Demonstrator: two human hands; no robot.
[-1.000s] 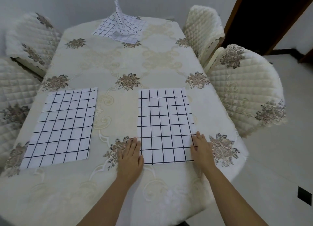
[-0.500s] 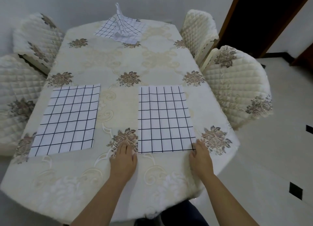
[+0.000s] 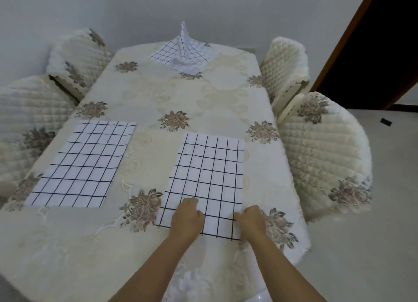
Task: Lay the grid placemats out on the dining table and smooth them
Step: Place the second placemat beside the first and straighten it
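Observation:
Two white placemats with black grid lines lie flat on the cream floral tablecloth of the dining table (image 3: 178,93). The left placemat (image 3: 83,163) lies untouched. The right placemat (image 3: 208,170) has both my hands at its near edge. My left hand (image 3: 187,217) rests on the mat with fingers curled onto the cloth. My right hand (image 3: 252,220) is curled at the mat's near right corner. A further grid placemat (image 3: 183,52) sits at the table's far end, bunched up into a peak.
Quilted cream chairs stand around the table: two on the left (image 3: 29,118) (image 3: 77,52) and two on the right (image 3: 323,157) (image 3: 285,68). A dark doorway (image 3: 384,41) opens at the back right. Pale floor tiles lie to the right.
Both hands moved from flat beside the right placemat onto its near edge and curled their fingers. The view has shifted, so the table looks farther away.

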